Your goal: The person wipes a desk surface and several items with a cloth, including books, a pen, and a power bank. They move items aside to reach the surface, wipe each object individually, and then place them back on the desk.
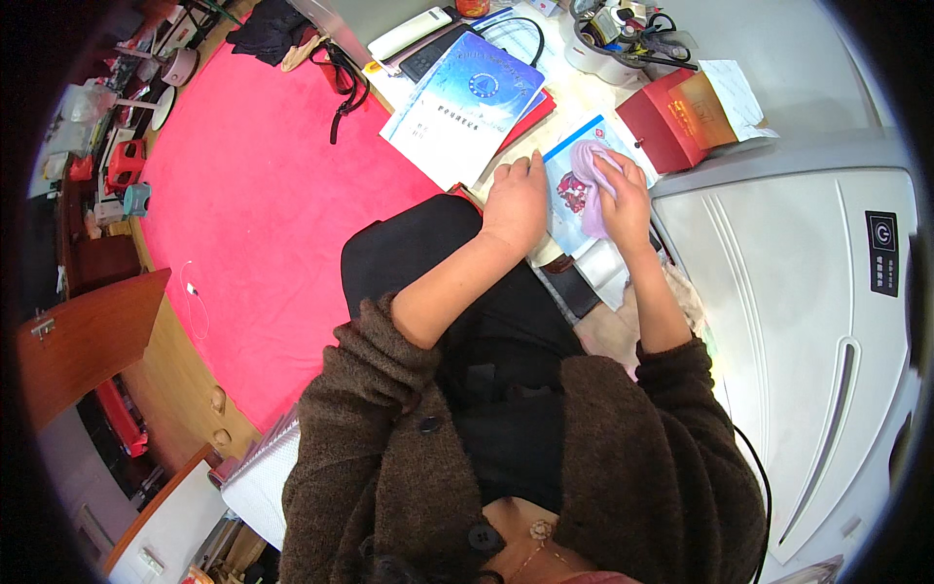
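Note:
My right hand (629, 201) grips a bunched lilac cloth (589, 164). The cloth lies against the cover of a blue and white booklet (563, 164) with a red printed picture. At the booklet's left edge rests my left hand (516, 201), back upward and fingers slightly bent, with nothing seen in it. Part of the booklet is hidden by the cloth and by both hands. Up and to the left, a blue and white notebook (467, 109) bearing writing lies over a red folder (527, 124).
A red box (662, 120) with its flap raised stands right of the booklet. Behind it a white organizer (598, 60) holds scissors and small items. A white appliance panel (795, 292) borders the right side. A pink cover (270, 190) spreads at left.

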### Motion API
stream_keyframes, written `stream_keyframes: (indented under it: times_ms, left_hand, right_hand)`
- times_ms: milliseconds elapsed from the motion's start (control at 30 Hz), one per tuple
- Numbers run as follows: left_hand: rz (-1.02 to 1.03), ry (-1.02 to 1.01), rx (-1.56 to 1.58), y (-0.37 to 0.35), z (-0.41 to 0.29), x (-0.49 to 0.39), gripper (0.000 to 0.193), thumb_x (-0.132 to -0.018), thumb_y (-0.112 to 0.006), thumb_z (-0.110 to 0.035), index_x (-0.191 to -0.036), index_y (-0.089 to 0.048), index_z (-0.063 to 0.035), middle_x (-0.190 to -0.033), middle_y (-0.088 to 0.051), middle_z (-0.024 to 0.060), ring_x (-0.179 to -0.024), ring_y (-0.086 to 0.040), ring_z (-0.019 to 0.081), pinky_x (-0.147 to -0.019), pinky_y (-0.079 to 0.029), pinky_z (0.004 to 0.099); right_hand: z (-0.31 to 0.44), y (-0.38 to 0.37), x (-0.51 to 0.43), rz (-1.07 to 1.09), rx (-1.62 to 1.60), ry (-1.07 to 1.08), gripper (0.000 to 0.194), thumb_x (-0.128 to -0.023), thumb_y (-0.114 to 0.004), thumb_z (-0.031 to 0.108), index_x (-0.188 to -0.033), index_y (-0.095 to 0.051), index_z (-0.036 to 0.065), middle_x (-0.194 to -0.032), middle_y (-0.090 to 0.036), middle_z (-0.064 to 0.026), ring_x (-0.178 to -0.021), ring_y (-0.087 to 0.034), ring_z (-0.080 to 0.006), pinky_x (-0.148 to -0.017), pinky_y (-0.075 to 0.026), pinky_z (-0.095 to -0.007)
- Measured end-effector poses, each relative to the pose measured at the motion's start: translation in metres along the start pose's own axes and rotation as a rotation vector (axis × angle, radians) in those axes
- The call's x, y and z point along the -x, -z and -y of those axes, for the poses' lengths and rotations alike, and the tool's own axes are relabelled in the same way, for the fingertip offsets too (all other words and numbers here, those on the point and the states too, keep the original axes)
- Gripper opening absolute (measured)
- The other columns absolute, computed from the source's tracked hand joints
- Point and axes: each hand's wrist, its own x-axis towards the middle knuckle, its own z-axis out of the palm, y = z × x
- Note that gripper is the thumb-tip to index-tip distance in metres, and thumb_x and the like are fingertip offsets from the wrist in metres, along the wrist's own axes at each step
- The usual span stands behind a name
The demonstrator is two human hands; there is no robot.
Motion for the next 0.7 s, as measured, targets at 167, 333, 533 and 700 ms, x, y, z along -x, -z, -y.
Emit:
stream_keyframes:
  times_ms: [167,333,533,700]
  left_hand:
    - [-0.087,0.214,0.349,0.0,0.004,-0.004,0.049,-0.085,-0.069,-0.012,-0.13,-0.059,0.0038,-0.123,-0.063,0.0276,-0.106,-0.064,0.042,-0.093,-0.052,0.0466]
    - [0.178,0.388,0.691,0.002,0.007,-0.021,0.037,-0.089,-0.072,-0.021,-0.117,-0.067,0.0031,-0.097,-0.07,0.0171,-0.077,-0.07,0.0275,-0.063,-0.057,0.0366]
    - [0.124,0.385,0.97,0.032,0.017,-0.003,0.032,-0.096,-0.063,-0.012,-0.125,-0.065,0.0024,-0.088,-0.07,0.0089,-0.059,-0.065,0.0158,-0.05,-0.052,0.0287]
    - [-0.15,0.46,1.321,0.094,0.066,0.02,0.036,-0.1,-0.06,-0.01,-0.135,-0.059,-0.0004,-0.092,-0.07,0.005,-0.062,-0.06,0.0101,-0.048,-0.046,0.0236]
  right_hand:
    - [-0.004,0.0,0.004,-0.018,-0.019,0.033,0.046,-0.078,-0.065,-0.005,-0.121,-0.072,0.01,-0.129,-0.064,-0.016,-0.116,-0.059,-0.0366,-0.104,-0.045,-0.0415]
    - [-0.01,-0.003,0.005,-0.035,-0.092,0.004,0.046,-0.077,-0.065,-0.005,-0.121,-0.071,0.008,-0.13,-0.063,-0.0161,-0.118,-0.058,-0.0361,-0.105,-0.045,-0.0409]
    - [-0.012,0.028,0.01,-0.294,-0.263,-0.143,0.037,-0.088,-0.062,0.0,-0.125,-0.064,-0.003,-0.133,-0.062,-0.0169,-0.127,-0.057,-0.0304,-0.109,-0.042,-0.0372]
    - [-0.005,0.051,0.032,-0.398,-0.114,-0.222,0.035,-0.091,-0.06,0.004,-0.125,-0.063,-0.005,-0.134,-0.061,-0.0177,-0.128,-0.056,-0.0311,-0.11,-0.04,-0.0389]
